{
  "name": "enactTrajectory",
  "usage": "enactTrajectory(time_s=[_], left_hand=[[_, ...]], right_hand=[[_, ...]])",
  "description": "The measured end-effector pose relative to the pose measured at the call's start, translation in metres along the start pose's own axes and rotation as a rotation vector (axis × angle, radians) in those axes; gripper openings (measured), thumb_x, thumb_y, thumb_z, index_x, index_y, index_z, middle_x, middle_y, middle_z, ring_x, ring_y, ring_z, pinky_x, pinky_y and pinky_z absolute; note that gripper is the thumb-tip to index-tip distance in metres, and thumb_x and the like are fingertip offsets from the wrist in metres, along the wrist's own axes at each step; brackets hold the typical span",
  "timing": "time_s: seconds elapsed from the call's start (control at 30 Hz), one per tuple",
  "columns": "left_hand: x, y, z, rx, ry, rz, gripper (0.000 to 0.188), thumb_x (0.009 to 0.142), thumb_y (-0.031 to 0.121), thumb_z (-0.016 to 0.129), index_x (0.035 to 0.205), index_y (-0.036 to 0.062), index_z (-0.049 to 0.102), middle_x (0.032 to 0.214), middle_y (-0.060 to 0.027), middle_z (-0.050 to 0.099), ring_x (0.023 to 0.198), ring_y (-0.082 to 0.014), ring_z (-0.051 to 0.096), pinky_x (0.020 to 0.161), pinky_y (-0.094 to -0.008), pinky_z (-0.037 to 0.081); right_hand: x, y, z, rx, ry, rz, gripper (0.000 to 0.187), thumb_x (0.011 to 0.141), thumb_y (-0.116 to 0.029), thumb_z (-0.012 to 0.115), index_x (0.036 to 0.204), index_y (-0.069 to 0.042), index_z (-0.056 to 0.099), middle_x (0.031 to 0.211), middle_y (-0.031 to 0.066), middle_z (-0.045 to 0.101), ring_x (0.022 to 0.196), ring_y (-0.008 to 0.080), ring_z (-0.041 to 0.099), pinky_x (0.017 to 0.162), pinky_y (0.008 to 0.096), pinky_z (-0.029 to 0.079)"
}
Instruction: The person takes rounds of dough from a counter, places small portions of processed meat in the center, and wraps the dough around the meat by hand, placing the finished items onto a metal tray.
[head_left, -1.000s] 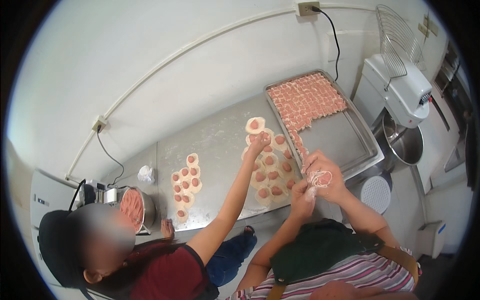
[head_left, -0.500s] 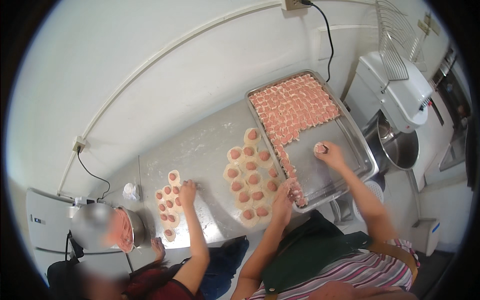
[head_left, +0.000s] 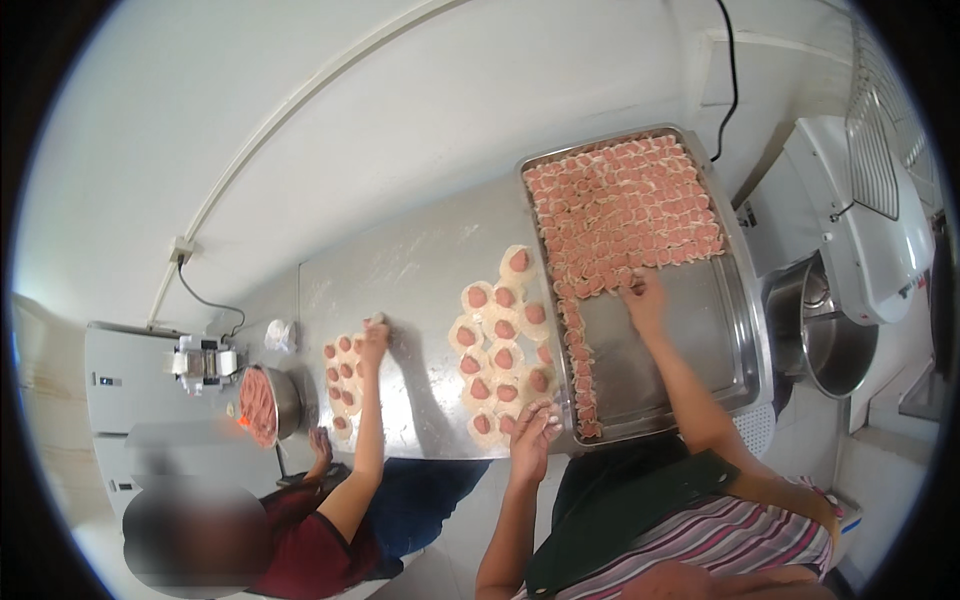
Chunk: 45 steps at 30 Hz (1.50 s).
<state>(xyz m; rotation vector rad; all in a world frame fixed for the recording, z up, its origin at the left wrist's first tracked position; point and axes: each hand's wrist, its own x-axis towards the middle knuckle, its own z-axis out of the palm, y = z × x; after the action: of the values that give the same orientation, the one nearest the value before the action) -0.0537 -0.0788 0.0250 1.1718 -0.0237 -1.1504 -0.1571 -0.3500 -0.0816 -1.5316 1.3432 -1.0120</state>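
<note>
Writing first: I make out one small pale label (head_left: 747, 214) on the white mixer (head_left: 865, 260), and two dark panels, one on each door of the fridge (head_left: 125, 340); all three are too small for me to read.

Counting next, I have one metal tray (head_left: 715, 310) at the right end of the steel counter (head_left: 420, 260). Pink-filled dumplings (head_left: 620, 210) pack its far part in tight rows, too many to count reliably, and a narrow strip of them runs down its left side toward me. Just left of the tray lie about fifteen flat wrappers with filling (head_left: 503, 357), and farther left a smaller cluster (head_left: 346, 370) of roughly ten.

My right hand (head_left: 646, 295) reaches into the tray, fingers drawn narrow at the near edge of the packed block; I cannot tell whether they grip a dumpling. My left hand (head_left: 533, 445) is raised beside the tray's near left corner, fingers loosely bunched; I cannot tell whether it holds anything.

One co-worker's hand (head_left: 373, 340) is over the smaller cluster, near one bowl of pink filling (head_left: 283, 400).
</note>
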Motion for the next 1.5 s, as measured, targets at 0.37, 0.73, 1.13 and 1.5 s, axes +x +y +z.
enactTrajectory(time_s=[0.37, 0.73, 1.13, 1.5], left_hand=[[0.117, 0.032, -0.032, 1.484, 0.033, 0.653, 0.022, 0.077, 0.019, 0.06, 0.093, 0.0047, 0.063, 0.097, -0.0146, 0.059, 0.096, -0.0321, 0.053, 0.079, -0.0422, 0.044], [0.146, 0.048, -0.022, 1.596, -0.035, 0.165, 0.031, 0.073, 0.03, 0.063, 0.08, 0.0004, 0.067, 0.08, -0.0188, 0.065, 0.076, -0.0324, 0.064, 0.065, -0.0417, 0.05], [0.113, 0.068, -0.07, 0.5, -0.108, 0.152, 0.023, 0.08, 0.024, 0.057, 0.084, 0.0018, 0.061, 0.081, -0.0076, 0.063, 0.071, -0.0176, 0.059, 0.062, -0.0293, 0.048], [-0.043, 0.111, -0.082, 0.328, -0.081, 0.556, 0.009, 0.089, 0.009, 0.049, 0.093, 0.0033, 0.055, 0.088, -0.0016, 0.058, 0.078, -0.0097, 0.056, 0.07, -0.0246, 0.047]], right_hand=[[-0.026, 0.013, -0.048, -0.095, -0.058, -0.066, 0.034, 0.071, -0.005, 0.068, 0.102, -0.003, 0.055, 0.091, 0.0081, 0.054, 0.071, 0.0159, 0.052, 0.065, 0.0275, 0.044], [-0.13, -0.072, -0.103, -0.296, -0.175, -0.146, 0.027, 0.071, -0.001, 0.064, 0.097, -0.006, 0.057, 0.095, 0.0054, 0.049, 0.072, 0.0142, 0.049, 0.059, 0.0251, 0.041], [-0.155, -0.133, -0.06, -0.103, -0.347, -0.205, 0.026, 0.074, -0.008, 0.065, 0.099, -0.005, 0.058, 0.096, 0.0034, 0.052, 0.078, 0.0124, 0.051, 0.061, 0.0243, 0.042], [-0.206, -0.196, 0.053, 0.652, -1.036, 0.528, 0.023, 0.089, -0.026, 0.055, 0.091, -0.003, 0.058, 0.08, 0.0036, 0.06, 0.069, 0.0125, 0.058, 0.061, 0.0257, 0.047]])
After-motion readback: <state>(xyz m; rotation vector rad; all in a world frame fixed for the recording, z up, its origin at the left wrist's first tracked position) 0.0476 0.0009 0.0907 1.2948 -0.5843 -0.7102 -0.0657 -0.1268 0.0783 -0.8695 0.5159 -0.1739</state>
